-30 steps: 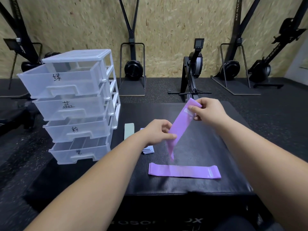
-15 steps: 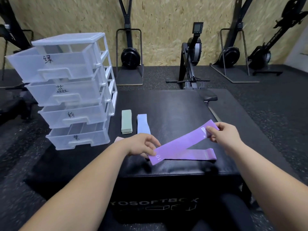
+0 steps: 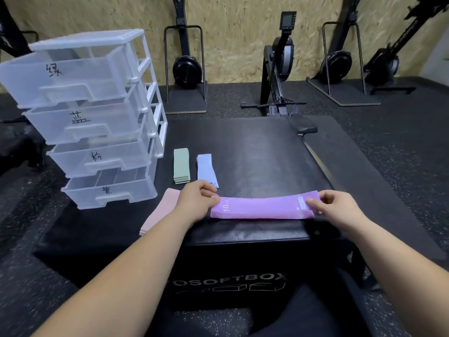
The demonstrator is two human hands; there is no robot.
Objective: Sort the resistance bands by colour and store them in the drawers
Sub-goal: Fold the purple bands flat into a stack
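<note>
On black surface (image 3: 255,147), nr its front edge, purple band (image 3: 263,207) is held flat w/ long axis left-right, each end pinched by curled fingers (image 3: 205,189) of left hand (image 3: 194,203) & right hand (image 3: 337,210); bottom drawer (image 3: 109,190) is judged nearer the left.

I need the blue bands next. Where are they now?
In the head view, the blue bands lie on the black box, left of centre, just right of the green bands and just beyond the left hand.
</note>
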